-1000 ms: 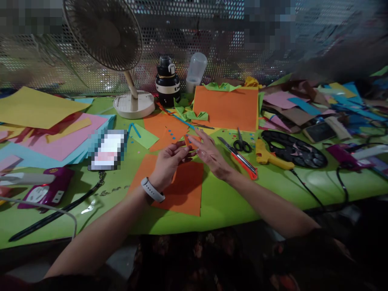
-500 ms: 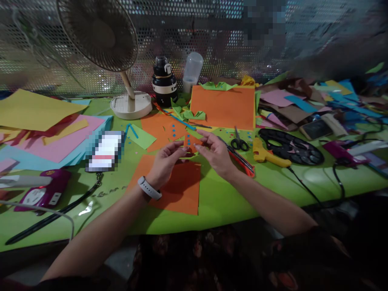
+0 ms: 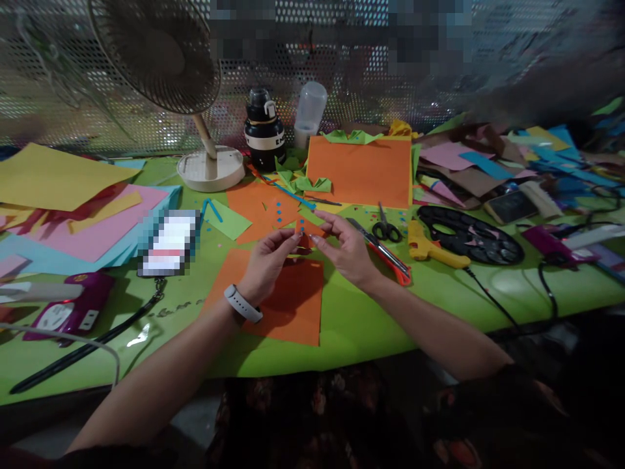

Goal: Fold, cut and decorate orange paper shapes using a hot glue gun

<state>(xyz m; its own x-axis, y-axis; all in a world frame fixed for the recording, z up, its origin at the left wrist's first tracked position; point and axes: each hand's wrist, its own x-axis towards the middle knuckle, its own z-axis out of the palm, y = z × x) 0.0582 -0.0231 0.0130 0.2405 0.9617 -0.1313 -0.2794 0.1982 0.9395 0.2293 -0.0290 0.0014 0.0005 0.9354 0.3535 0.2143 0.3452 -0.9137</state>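
Near the middle, bare left hand (image 3: 266, 262) and right hand (image 3: 350, 251) pinch small, blue-dotted orange paper (image 3: 307, 229) — its edges partly hidden.

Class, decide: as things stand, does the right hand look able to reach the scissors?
Probably yes: the scissors lie close to the right hand, with only a utility knife lying low between. The thumb is at the small orange paper, though.

Right hand (image 3: 347, 249) now in an apparent pinch
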